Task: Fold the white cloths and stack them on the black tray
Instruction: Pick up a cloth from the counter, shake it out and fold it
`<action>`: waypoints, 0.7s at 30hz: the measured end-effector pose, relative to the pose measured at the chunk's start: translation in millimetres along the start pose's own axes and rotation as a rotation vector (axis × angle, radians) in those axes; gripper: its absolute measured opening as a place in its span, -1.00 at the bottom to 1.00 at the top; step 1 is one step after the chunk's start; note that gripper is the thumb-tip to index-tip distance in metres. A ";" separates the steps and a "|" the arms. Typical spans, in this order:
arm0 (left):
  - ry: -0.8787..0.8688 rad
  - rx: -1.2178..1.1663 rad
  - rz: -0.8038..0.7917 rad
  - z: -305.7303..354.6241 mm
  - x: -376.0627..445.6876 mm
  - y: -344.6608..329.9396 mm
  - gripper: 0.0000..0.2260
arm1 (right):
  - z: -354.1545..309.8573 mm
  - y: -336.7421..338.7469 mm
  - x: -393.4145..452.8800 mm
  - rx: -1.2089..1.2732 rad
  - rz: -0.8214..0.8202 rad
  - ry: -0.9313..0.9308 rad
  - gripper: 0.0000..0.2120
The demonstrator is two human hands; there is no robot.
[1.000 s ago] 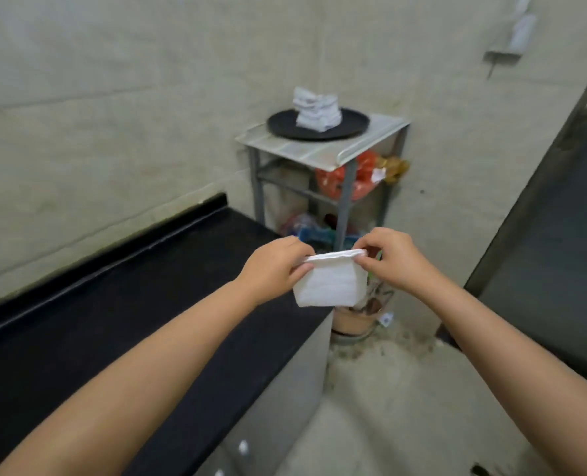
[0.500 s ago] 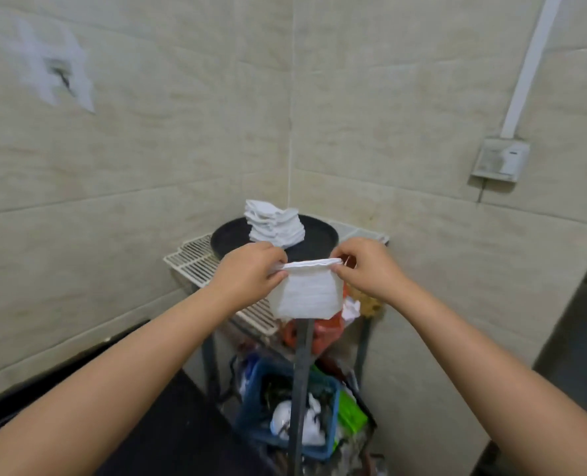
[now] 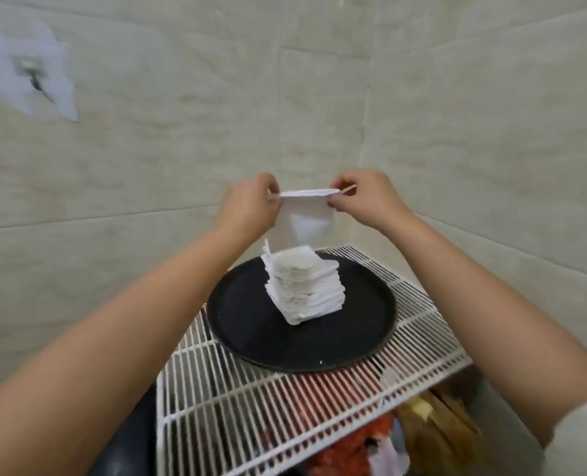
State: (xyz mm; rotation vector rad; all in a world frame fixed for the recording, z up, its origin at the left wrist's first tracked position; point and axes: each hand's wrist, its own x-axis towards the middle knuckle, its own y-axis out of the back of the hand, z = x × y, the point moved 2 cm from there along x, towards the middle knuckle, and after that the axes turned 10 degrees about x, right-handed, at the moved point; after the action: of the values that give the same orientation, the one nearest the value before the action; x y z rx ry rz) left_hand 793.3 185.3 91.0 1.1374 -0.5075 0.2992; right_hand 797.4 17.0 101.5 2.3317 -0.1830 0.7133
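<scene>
You hold a folded white cloth up in the air by its top edge, one corner pinched in your left hand and the other in your right hand, fingers curled tight on the fabric. It is a small, thin square that hangs limp from your grip, with a faint crease shadow down its middle. It hangs directly above the stack of folded cloths, apart from it.

That stack sits on the black tray, toward the tray's far side. The cloths are soft, layered squares with slightly ragged edges, and the pile leans and fans out toward the bottom rather than standing square. One loose corner sticks up at its far left.

The tray is round, matte and dark, with a low raised rim. A wide bare ring of tray shows around the stack on the near and left sides.

The tray rests on a white wire rack shelf, made of thin parallel bars with a thicker frame. The near half of the shelf is open grid. Its right edge runs close to the tiled wall, and the far corner tucks into the wall corner. Smooth beige tiles rise on both sides. Below the shelf, red and yellow items show blurred through the bars.
</scene>
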 end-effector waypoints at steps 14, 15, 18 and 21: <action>0.098 0.370 -0.263 -1.3 -26.2 -110.5 -0.71 | 143.5 -63.6 6.7 0.107 -0.500 0.006 -0.88; 0.082 0.385 -0.257 -0.4 -28.4 -109.2 -0.70 | 144.2 -62.3 5.1 0.108 -0.502 0.017 -0.88; 0.037 0.429 -0.247 5.6 -37.5 -100.5 -0.66 | 141.1 -55.8 1.8 0.046 -0.505 0.041 -0.84; 0.076 0.451 -0.228 4.1 -52.8 -82.7 -0.68 | 118.2 -49.1 -5.2 -0.020 -0.508 0.076 -0.73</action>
State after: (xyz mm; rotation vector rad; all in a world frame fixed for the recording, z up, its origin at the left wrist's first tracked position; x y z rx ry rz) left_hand 786.8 150.1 -0.4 1.6006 -0.2429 0.2633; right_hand 860.8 -23.0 -2.3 2.1926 0.4212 0.5354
